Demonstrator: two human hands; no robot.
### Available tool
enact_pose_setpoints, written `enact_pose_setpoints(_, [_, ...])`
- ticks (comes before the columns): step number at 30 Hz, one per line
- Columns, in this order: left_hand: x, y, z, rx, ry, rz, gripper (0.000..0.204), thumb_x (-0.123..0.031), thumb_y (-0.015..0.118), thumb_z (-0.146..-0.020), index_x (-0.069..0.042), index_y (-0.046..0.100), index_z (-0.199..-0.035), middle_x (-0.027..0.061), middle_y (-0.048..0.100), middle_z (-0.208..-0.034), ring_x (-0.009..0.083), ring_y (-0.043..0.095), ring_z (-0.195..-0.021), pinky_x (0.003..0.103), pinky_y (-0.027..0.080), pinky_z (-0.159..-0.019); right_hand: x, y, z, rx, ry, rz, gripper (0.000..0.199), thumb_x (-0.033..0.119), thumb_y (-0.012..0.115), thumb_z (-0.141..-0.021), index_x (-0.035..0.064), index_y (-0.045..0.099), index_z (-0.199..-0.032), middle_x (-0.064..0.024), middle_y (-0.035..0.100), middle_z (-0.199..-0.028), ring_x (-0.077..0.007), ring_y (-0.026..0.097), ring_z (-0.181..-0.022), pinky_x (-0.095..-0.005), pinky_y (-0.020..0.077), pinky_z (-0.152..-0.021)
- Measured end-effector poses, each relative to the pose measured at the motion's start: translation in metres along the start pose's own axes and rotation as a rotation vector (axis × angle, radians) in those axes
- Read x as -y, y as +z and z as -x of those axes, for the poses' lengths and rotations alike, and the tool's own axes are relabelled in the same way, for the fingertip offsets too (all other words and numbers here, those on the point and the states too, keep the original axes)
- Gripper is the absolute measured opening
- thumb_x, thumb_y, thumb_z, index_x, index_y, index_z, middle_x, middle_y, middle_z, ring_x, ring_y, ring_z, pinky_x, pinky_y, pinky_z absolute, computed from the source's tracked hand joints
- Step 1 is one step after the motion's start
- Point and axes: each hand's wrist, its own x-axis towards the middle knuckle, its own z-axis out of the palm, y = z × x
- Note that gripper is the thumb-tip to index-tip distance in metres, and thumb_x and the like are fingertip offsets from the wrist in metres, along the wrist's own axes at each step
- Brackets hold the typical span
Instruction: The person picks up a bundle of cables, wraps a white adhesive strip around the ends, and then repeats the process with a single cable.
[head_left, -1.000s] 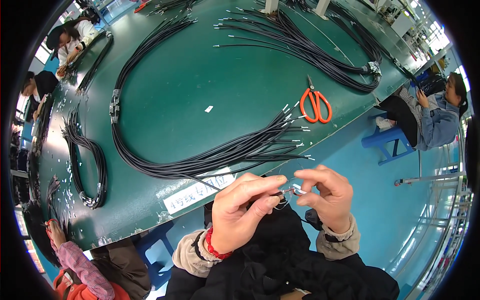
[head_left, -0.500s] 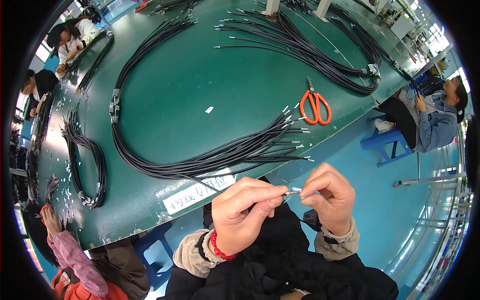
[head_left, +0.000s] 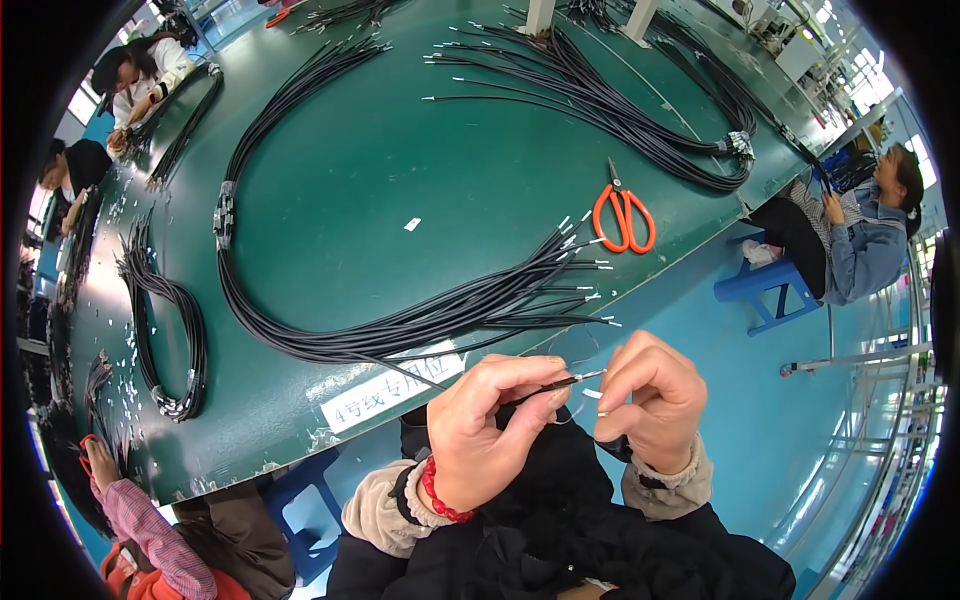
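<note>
Between thumb and index finger, my left hand [head_left: 482, 432] pinches a black cable [head_left: 550, 388] close to its end. The cable's tip is pale and thin, pointing toward my right hand [head_left: 656, 400]. My right fingers are closed on a small white piece [head_left: 592, 394], just below the cable tip; I cannot tell whether it is a sleeve or a scrap. Beyond my hands, a curved bundle of black cables [head_left: 400, 332] with white-tipped ends lies on the green table [head_left: 340, 200]. Orange-handled scissors [head_left: 624, 218] rest near the table edge.
A second cable bundle [head_left: 640, 130] lies at the far right, a smaller loop [head_left: 200, 335] at the left. A white label strip [head_left: 390, 390] is stuck near the front edge. Co-workers sit around, one on a blue stool [head_left: 765, 285]; a checked sleeve [head_left: 165, 530] is at lower left.
The cable tip now shows clear of my right fingers, with more cable visible beyond my left fingers. A white piece has come into view in my right fingers, below the tip.
</note>
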Motion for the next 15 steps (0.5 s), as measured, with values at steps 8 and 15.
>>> enact_pose_setpoints(8, [-0.001,-0.008,-0.003,0.080,-0.108,0.090,0.020,0.013,0.058,-0.077,0.006,0.056,-0.095,0.0143,0.061,-0.088,0.0120,0.059,-0.066,0.021,0.048,-0.056,-0.001,0.003,-0.004,0.022,-0.116,0.179,0.033,0.014,0.084,-0.053,0.0023,0.060,-0.073,-0.0045,0.055,-0.070,-0.0110,0.050,-0.057,-0.0230,0.0355,-0.049])
enact_pose_setpoints(15, [-0.003,-0.017,-0.004,0.110,-0.233,0.337,0.019,0.008,0.063,-0.077,0.006,0.058,-0.096,0.0115,0.062,-0.091,0.0137,0.063,-0.077,0.021,0.052,-0.062,-0.002,0.007,-0.003,-0.040,-0.028,0.080,0.036,0.011,0.084,-0.053,0.0019,0.061,-0.079,-0.0053,0.057,-0.073,-0.0111,0.052,-0.059,-0.0229,0.0379,-0.050])
